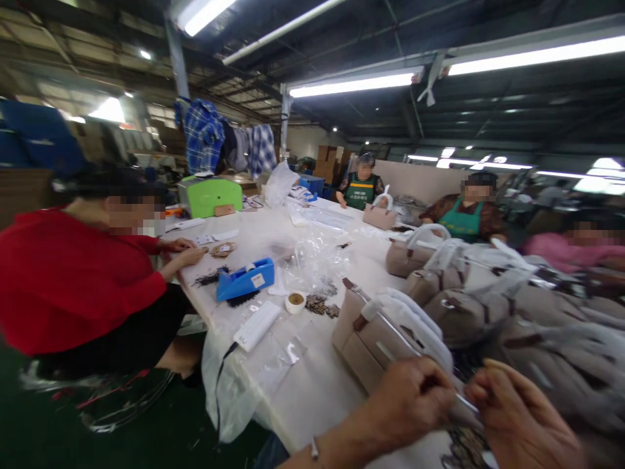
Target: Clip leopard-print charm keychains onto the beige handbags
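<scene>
A beige handbag [359, 335], boxy and cloth-like, stands on the white table [312, 391] just beyond the left hand [415, 394]; its inside is hidden. White wrapping [415, 319] covers its handles, and brown tabs sit at its upper edge beside a shiny metallic strip. The left hand's fingers are curled in, the right hand's [522, 413] bent with the thumb near the fingertips; blur and angle mean I cannot tell whether either pinches anything. A narrow silvery strip shows between the two. More beige bags [463, 316], soft-sided and also wrapped at the handles, crowd the right side, contents unseen. The blue tape dispenser [247, 280] holds a roll, and a round white roll [295, 301] lies near a heap of small, dark metallic-looking pieces [319, 305]. Crumpled clear plastic [317, 257] spreads across the middle. A white power strip [257, 326] trails a black cord over the near edge. A person in red [83, 280] sits at the left; three others work across the table and to the right.
</scene>
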Motion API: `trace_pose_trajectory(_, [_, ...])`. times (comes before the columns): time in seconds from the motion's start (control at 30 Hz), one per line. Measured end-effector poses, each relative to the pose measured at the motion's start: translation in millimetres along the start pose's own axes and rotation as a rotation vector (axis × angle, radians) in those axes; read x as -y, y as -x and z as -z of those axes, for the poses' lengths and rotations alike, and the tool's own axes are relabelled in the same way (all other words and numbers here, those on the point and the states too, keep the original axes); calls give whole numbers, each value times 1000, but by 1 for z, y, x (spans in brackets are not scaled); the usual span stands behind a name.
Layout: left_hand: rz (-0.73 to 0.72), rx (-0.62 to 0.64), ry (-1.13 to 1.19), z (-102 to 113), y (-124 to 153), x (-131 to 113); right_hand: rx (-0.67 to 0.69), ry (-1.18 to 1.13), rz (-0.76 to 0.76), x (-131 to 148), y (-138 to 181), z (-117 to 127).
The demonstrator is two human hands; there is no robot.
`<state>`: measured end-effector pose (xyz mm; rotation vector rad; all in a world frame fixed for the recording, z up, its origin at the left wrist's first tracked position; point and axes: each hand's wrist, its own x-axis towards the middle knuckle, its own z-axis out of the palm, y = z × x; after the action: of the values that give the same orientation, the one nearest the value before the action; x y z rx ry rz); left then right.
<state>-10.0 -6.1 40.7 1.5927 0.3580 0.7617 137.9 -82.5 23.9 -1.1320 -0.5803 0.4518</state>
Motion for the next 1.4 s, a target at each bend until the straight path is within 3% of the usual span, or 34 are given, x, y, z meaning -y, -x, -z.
trace_pose_trajectory(0.13, [102,-38,246,7,-7,4,7,82,11,20,15,-22])
trace_pose_trajectory(0.27, [143,-30,297,14,-14,17,119,255,64,18,25,-28])
trace_pose_trajectory(0.43, [197,-36,386,17,-11,29,184,304,54,21,36,-35])
trace_pose_trajectory(0.73, [287,-34,609,21,0,22,230,472,194,19,48,-46])
trace_pose_trajectory(1.0, [360,30,794,23,1,27,192,691,375,20,47,-47])
trace_pose_trajectory(1.4, [373,11,838,22,0,29,155,710,385,18,45,-52])
